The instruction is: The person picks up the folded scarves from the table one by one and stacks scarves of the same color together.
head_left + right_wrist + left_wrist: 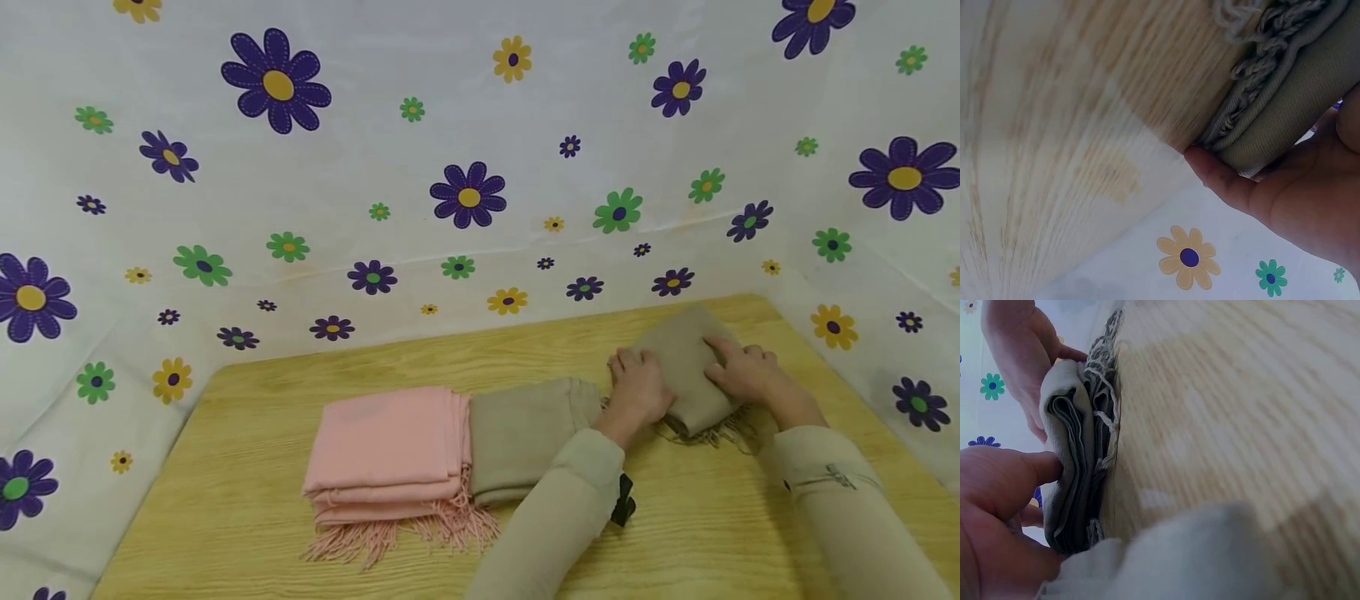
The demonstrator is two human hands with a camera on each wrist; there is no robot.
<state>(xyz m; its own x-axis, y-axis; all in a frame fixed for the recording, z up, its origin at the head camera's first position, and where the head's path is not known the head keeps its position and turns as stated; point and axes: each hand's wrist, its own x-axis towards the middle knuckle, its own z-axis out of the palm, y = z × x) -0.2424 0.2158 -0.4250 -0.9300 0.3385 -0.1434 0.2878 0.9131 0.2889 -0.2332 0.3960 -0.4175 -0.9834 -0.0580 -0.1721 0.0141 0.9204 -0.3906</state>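
A folded beige scarf [684,367] with fringe along its near side lies askew at the table's back right, between both hands. My left hand [639,392] holds its left edge, with the thumb against the cloth in the left wrist view. At the opposite edge, my right hand [742,373] has fingers on top, and a digit meets the scarf's lower edge by the tabletop in the right wrist view. The layered folds of the scarf [1069,462] show side-on from the left wrist. Its underside is hidden.
A folded pink scarf [386,442] with fringe lies left of centre. Beside it sits another folded beige scarf [517,433], partly behind my left sleeve. The wooden table [247,467] meets a flowered white cloth [360,183] at its back and sides.
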